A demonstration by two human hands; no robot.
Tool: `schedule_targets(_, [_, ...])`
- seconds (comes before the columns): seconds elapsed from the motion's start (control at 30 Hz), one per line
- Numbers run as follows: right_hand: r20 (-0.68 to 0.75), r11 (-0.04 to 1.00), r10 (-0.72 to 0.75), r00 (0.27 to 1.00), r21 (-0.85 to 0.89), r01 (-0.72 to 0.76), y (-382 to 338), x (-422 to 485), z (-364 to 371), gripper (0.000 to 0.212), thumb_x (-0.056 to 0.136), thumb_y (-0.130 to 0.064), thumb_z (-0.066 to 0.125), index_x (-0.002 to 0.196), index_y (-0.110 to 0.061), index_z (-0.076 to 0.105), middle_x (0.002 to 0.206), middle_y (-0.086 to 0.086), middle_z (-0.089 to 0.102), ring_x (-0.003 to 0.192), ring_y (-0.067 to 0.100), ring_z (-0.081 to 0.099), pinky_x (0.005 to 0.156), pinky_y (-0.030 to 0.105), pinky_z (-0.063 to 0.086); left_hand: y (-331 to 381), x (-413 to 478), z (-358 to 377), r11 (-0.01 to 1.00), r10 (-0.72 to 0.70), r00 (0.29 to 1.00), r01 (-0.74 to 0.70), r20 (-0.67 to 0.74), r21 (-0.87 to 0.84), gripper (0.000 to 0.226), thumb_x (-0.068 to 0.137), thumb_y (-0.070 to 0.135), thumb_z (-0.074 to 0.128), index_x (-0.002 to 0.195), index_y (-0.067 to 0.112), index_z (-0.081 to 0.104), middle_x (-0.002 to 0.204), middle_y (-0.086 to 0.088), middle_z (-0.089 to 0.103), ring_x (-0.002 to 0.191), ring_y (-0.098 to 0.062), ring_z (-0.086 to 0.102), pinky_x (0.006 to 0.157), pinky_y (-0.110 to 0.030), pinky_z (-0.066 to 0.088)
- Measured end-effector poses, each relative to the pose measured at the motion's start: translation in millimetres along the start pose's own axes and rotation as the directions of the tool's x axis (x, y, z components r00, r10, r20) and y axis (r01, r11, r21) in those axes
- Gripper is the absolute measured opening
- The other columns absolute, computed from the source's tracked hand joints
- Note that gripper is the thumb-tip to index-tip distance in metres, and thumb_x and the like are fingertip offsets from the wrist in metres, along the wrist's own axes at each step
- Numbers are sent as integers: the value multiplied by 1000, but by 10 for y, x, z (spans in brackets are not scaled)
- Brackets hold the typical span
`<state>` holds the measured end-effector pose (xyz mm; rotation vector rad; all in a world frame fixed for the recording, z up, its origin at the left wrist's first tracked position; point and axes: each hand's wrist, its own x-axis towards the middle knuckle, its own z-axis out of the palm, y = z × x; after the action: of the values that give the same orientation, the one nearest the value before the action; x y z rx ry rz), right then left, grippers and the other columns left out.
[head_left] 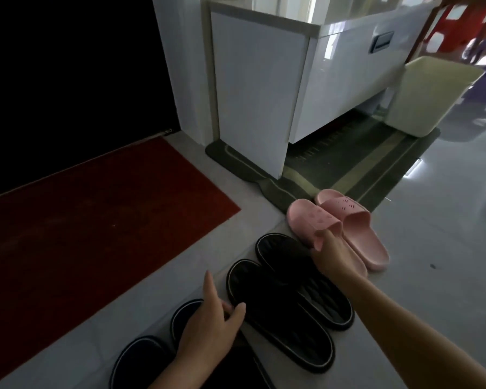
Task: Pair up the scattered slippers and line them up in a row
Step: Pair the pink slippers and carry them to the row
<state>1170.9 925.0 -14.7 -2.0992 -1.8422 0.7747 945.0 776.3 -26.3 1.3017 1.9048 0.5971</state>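
Note:
Two pink slippers lie side by side on the pale floor, the left one (310, 220) and the right one (357, 228). My right hand (330, 255) grips the strap of the left pink slipper. Beside them sits a pair of black slippers with a light rim, one (286, 251) farther and one (281, 313) nearer. Nearest to me are two dark blue slippers, one (184, 313) under my left hand (208, 329), one (139, 360) at the lower left. My left hand rests on the strap of that dark blue slipper with fingers loosely bent.
A red doormat (82, 234) covers the floor to the left. A white cabinet (258, 94) stands on a dark green mat (348, 169) ahead. A cream bin (429, 96) stands at its right end. Bare glossy floor lies to the right.

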Motion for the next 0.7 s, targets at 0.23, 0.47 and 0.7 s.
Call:
schedule_targets(0.23, [169, 973, -226, 959, 82, 215, -580, -1014, 681, 48, 87, -22, 60, 132, -17, 45, 126, 9, 53, 115, 26, 54, 93, 33, 44, -682, -663, -743, 996, -83, 990, 85, -117, 14, 93, 88, 45, 57, 148, 25, -11, 85, 12, 62, 67, -6, 62, 61, -26, 54])
schedule_targets(0.47, [345, 872, -485, 804, 252, 418, -1693, -2278, 1633, 39, 87, -22, 61, 124, -22, 50, 105, -3, 59, 100, 15, 58, 82, 22, 40, -1640, -1664, -1734, 968, -218, 936, 243, -276, 59, 78, 86, 48, 57, 147, 26, 15, 88, 20, 58, 78, -4, 59, 71, -26, 47])
schedule_targets(0.7, [507, 710, -689, 518, 330, 621, -2855, -3793, 2373, 38, 86, -22, 59, 122, -27, 50, 103, -10, 58, 90, 5, 57, 78, 21, 43, -2552, -3069, -2798, 931, -279, 915, 332, -290, 151, 50, 84, 51, 56, 128, 31, 46, 90, 16, 63, 85, -7, 61, 81, -27, 48])
